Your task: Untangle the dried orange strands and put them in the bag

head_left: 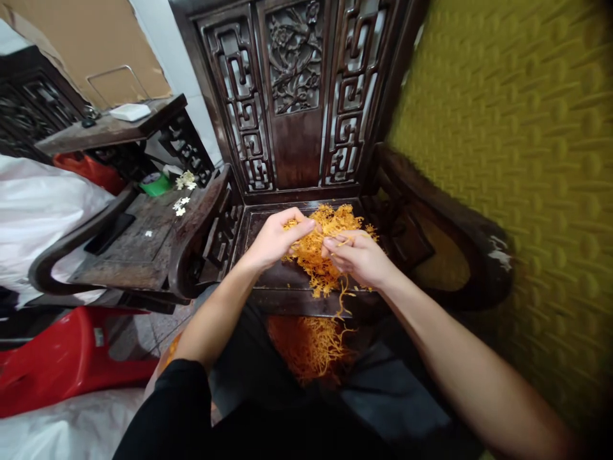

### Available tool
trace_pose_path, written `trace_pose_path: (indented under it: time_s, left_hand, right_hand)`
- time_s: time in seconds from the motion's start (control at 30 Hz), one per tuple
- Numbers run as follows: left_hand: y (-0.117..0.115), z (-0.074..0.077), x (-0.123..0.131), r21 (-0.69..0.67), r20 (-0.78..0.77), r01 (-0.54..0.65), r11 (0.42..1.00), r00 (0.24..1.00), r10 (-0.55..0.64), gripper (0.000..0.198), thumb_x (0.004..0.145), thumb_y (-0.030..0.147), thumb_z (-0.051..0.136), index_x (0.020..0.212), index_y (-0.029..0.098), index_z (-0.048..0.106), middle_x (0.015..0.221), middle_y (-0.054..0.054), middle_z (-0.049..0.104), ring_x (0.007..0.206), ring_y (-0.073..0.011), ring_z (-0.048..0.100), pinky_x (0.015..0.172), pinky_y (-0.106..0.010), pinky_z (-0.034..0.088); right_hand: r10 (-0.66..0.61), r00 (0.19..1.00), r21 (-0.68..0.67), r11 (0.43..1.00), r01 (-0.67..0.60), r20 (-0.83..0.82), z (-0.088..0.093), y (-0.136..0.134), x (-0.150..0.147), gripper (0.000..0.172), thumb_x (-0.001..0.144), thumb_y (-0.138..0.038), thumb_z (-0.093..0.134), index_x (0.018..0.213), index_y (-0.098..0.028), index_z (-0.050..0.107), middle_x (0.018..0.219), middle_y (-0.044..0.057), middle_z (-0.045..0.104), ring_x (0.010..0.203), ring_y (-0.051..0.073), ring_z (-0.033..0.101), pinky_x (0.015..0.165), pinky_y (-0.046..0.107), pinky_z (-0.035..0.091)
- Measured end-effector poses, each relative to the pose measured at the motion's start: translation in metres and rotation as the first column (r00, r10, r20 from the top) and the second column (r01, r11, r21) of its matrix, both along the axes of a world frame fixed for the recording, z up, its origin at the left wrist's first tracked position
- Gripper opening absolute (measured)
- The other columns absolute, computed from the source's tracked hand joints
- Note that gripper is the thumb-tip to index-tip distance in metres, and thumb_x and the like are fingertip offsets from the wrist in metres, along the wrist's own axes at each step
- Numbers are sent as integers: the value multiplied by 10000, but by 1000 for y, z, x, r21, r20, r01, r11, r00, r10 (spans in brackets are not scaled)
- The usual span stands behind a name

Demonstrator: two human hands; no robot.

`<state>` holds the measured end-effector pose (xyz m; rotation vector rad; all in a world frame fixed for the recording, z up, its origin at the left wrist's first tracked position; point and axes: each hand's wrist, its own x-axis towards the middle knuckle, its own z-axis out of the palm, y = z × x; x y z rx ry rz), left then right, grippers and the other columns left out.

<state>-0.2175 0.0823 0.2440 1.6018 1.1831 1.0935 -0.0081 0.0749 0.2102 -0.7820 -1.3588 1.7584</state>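
Our left hand (278, 237) curled, fingertips nearly meeting, hold unclear, our right hand (361, 259) pinching a thin orange strand (348, 240), frizzy orange pile (318, 265) just beneath both, on a glossy wooden chair seat (282, 278)

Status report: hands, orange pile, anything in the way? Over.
Right hand pinching orange strand; left hand alongside, grip unclear. Orange pile on chair seat, beneath hands. Nothing visibly blocking them.

The left forearm (227, 306), bare below a black sleeve (167, 409), and the bare right forearm (440, 338) reach forward and converge. The left hand (282, 235) and right hand (358, 259) nearly meet, fingers curled, each thumb drawn against the forefinger in a pinch.
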Motion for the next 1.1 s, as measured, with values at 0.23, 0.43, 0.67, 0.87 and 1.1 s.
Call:
trace_pose_path:
  time_s: [0.23, 0.43, 0.67, 0.87, 1.1]
  left_hand:
    - [20, 3, -22, 109, 78, -235, 966, 971, 228, 387, 831, 507, 712, 715, 179, 543, 702, -13, 659, 499, -73, 453, 480, -217, 361]
    - [-8, 8, -6, -6, -129, 266, 964, 956, -264, 363, 802, 488, 760, 792, 167, 591, 904, -34, 695, 662, -105, 562, 554, -221, 418]
    - [-12, 7, -12, 70, -195, 292, 954, 942, -274, 310, 781, 415, 789, 766, 172, 597, 852, -10, 695, 723, -132, 611, 693, -274, 493]
    - [-14, -6, -11, 574, -274, -20, 819, 937, 216, 184, 845, 235, 681, 714, 178, 565, 807, -34, 694, 756, -155, 644, 724, -291, 495]
    - [-94, 42, -106, 745, -170, -430, 510, 617, 769, 232, 876, 377, 697, 815, 202, 557, 890, -16, 683, 828, -156, 659, 765, -311, 517]
  right_hand:
    - [103, 987, 105, 988, -116, 121, 1, -5, 1, 381, 872, -490, 700, 709, -145, 690, 435, -67, 364, 388, 51, 260, 409, 224, 167]
    - [225, 957, 93, 965, -245, 184, -3, -2, -1, 404, 879, -486, 690, 704, -122, 672, 425, -61, 404, 378, 51, 314, 394, 207, 214]
    - [288, 941, 31, 954, -298, 177, -9, -1, -3, 387, 865, -480, 703, 717, -124, 666, 412, -71, 389, 366, 51, 310, 391, 201, 220]
    - [354, 906, 112, 916, -386, 232, 10, -17, -7, 434, 881, -515, 678, 708, -118, 693, 423, -55, 386, 387, 52, 278, 409, 220, 186]
    - [158, 962, 353, 907, -230, 220, 19, -33, 27, 421, 896, -579, 651, 783, -179, 722, 498, 22, 464, 449, 83, 366, 477, 302, 275]
